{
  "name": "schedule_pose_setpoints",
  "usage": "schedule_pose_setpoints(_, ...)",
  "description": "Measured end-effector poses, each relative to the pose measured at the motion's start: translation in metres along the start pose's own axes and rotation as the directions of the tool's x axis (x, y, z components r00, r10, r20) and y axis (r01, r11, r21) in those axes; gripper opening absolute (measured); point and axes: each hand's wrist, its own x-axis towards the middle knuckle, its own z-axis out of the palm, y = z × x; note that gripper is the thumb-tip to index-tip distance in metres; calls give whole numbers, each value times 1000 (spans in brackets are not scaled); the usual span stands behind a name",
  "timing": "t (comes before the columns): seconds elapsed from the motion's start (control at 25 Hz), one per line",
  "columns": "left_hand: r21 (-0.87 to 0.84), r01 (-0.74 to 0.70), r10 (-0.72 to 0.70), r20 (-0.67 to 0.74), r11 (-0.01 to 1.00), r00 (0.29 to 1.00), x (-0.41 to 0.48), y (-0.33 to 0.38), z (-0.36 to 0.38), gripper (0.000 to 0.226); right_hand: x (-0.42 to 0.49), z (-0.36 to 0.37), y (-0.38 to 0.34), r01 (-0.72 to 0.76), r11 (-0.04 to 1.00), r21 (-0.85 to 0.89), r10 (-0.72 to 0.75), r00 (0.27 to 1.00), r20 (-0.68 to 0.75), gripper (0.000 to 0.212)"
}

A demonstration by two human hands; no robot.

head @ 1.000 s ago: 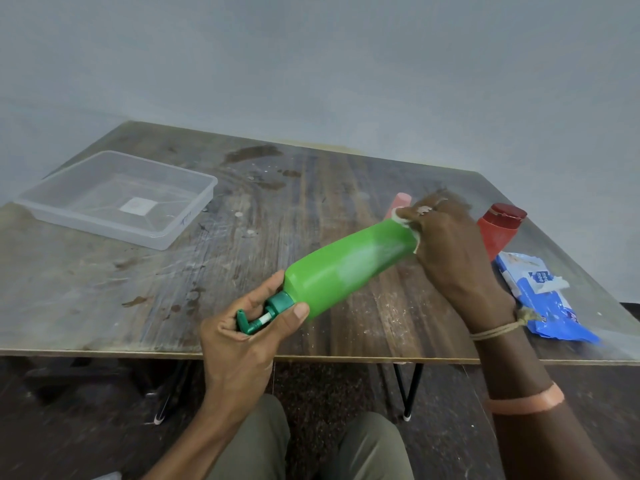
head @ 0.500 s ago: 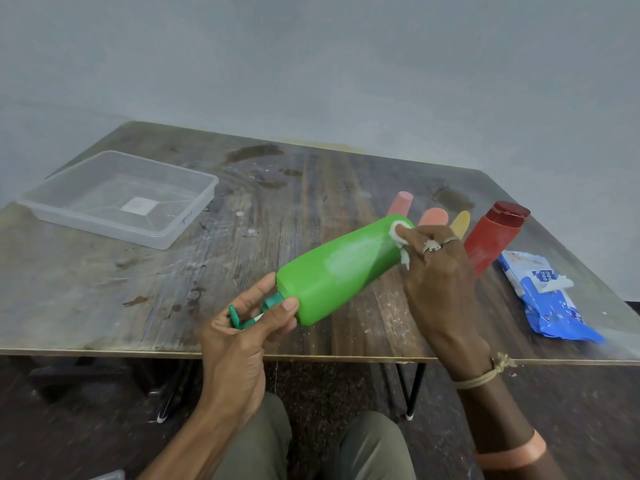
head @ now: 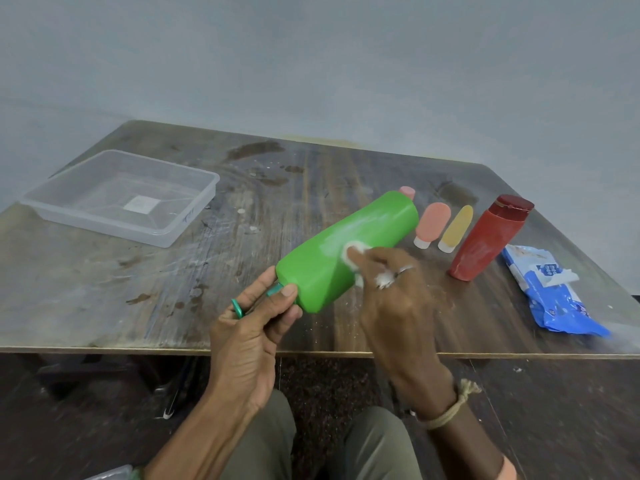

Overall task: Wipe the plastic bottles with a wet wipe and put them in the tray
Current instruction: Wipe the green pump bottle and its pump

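1. Middle of the frame: the left hand (head: pixel 249 327) has its grip closed round the neck of the big green plastic bottle (head: pixel 381 220), held slanted over the brown wooden table (head: pixel 104 289).
2. The right hand (head: pixel 394 296) pinches a small white wet wipe (head: pixel 351 253) on the bottle's side. It was at the far end before and is now at the middle, so I think the wiping is going well.
3. Upper left: the clear plastic tray (head: pixel 187 225) has no bottles in it yet.
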Motion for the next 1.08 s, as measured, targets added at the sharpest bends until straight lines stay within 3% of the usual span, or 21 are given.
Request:
schedule_pose_setpoints(0.08,-18,10,-10,-5,1000,1000,-3,-1,2,47,2,-1,-1,-82,997,-7,81,995,-55,31)
schedule_pose_setpoints(0.2,-28,18,-18,-6,999,1000,-2,1,4,46,-11,2,-14,142,989,-30,-141,989,31,29)
schedule_pose_setpoints(0.24,-22,16,-16,-8,1000,1000,-1,1,5,45,-7,2,-8,130,991,-25,-129,991,45,32)
schedule_pose_setpoints(0.36,-22,22,-22,-8,1000,1000,-3,-1,8,45,8,-2,5,-92,995,-36,91,995,-34,37)
schedule_pose_setpoints(0.48,-26,31,-31,-4,999,1000,-3,0,10,42,-1,-1,-11,155,987,-33,-153,987,56,32)
schedule_pose_setpoints(0.52,-23,33,-33,-4,999,999,-1,1,10,42,3,-2,-8,167,986,-13,-166,983,78,31)
schedule_pose_setpoints(0.64,-34,39,-39,-2,999,999,-2,1,12,44,18,-2,2,-84,996,-12,85,996,20,38)
schedule_pose_setpoints(0.68,-41,38,-38,0,998,999,-2,1,13,44,15,-1,-3,-79,997,-7,79,995,65,37)
schedule_pose_setpoints(0.8,-53,36,-36,0,998,999,0,3,11,47,3,0,-18,170,985,5,-168,969,183,32)
schedule_pose_setpoints(0.84,-51,35,-35,-2,998,999,2,4,10,48,8,0,-12,165,986,-1,-163,975,150,32)
schedule_pose_setpoints(0.92,-51,41,-42,0,998,999,1,3,10,47,18,0,-7,-18,1000,-25,19,999,31,33)
schedule_pose_setpoints(0.96,-53,41,-41,3,998,999,0,2,9,47,17,1,-12,-38,999,-37,39,999,20,32)
schedule_pose_setpoints(1.08,-39,36,-35,4,999,999,1,2,9,52,5,-2,-25,208,978,-27,-201,966,161,30)
